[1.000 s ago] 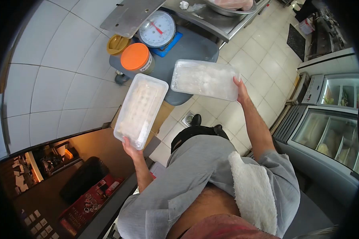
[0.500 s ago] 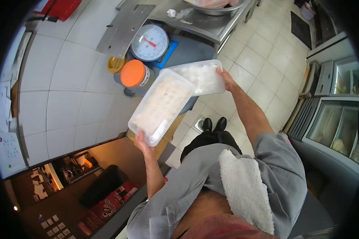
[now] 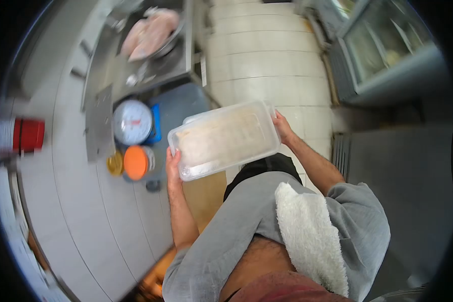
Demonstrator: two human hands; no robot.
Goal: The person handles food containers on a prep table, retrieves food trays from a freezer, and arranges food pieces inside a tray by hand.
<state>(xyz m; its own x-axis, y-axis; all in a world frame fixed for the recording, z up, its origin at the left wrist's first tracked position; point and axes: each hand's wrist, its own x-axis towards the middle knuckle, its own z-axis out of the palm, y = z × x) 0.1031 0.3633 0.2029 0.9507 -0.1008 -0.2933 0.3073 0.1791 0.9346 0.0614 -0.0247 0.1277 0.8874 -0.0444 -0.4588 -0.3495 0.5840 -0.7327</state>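
Observation:
A translucent lidded plastic container (image 3: 225,141) with pale contents is held level in front of my body. Beneath it lies a second similar container; only a strip of its edge shows along the far side. My left hand (image 3: 173,163) is closed on the left end of the upper container, thumb up on its side. At the right end my right hand (image 3: 283,127) grips the stack, its fingers partly hidden behind the plastic. Which of the two containers each hand bears cannot be made out fully.
A dial scale (image 3: 133,122), an orange-lidded tub (image 3: 136,162) and a yellow-lidded jar (image 3: 115,164) stand at the left. Beyond is a steel counter (image 3: 98,80) with raw meat (image 3: 151,34) in a metal bowl. A glass-fronted fridge (image 3: 382,48) is at the right.
The two containers, fanned apart before, are now stacked, the left one on top. My hands have come closer together, and the view has turned, bringing the counter and meat further into sight.

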